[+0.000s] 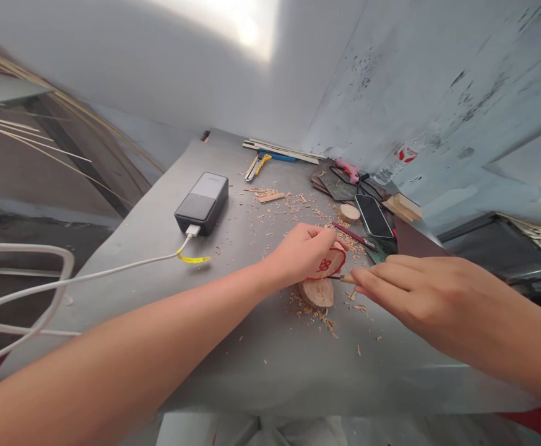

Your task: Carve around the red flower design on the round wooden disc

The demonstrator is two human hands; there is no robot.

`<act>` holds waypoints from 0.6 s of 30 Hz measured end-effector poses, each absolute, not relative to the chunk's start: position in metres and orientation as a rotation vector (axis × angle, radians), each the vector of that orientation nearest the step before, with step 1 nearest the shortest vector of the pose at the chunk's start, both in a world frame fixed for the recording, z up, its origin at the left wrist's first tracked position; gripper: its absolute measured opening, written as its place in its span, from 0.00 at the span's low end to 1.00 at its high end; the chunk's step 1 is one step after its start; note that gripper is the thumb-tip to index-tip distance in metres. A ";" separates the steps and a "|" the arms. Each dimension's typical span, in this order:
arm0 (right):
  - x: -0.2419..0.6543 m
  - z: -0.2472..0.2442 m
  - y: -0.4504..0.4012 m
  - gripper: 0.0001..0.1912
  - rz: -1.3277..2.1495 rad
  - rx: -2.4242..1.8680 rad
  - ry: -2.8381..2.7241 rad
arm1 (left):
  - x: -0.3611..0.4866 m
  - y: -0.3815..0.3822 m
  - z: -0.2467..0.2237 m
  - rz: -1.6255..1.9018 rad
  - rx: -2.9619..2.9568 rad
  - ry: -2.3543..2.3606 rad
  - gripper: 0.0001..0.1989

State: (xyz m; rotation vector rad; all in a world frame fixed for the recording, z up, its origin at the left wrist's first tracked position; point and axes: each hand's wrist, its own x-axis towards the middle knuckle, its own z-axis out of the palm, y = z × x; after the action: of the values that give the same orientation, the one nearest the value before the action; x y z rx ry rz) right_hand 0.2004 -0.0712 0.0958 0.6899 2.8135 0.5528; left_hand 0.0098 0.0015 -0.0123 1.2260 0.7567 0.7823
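Note:
My left hand is closed around a small wooden piece with a red outline and red pattern on its face. Beneath that piece sits a round wood slice, wood shavings scattered about it. In my right hand is a carving tool with a wooden handle and a thin dark shaft. The shaft points left along the lower edge of the marked piece, at or very near the wood; its exact tip is hard to make out. My fingers hide most of the handle.
A power bank with a white cable stands at left. Toward the back lie a yellow-and-blue cutter and wood strips. On the right are a phone, a dark red pen-like tool, a small wood disc and a plastic bottle.

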 end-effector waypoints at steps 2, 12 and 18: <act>0.201 0.099 -0.069 0.15 0.542 0.736 2.777 | 0.010 0.001 -0.012 0.787 1.235 0.758 0.15; 0.199 0.092 -0.062 0.16 0.502 0.880 2.752 | 0.009 -0.001 -0.010 0.800 1.280 0.752 0.15; 0.198 0.090 -0.053 0.12 0.260 0.924 2.677 | 0.009 -0.006 -0.004 0.800 1.265 0.735 0.12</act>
State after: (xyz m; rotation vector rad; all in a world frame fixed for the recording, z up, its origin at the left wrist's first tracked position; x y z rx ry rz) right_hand 0.1984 -0.0527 0.0897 0.9239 2.6773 0.2601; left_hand 0.0087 -0.0060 -0.0043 1.2646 0.7353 0.8000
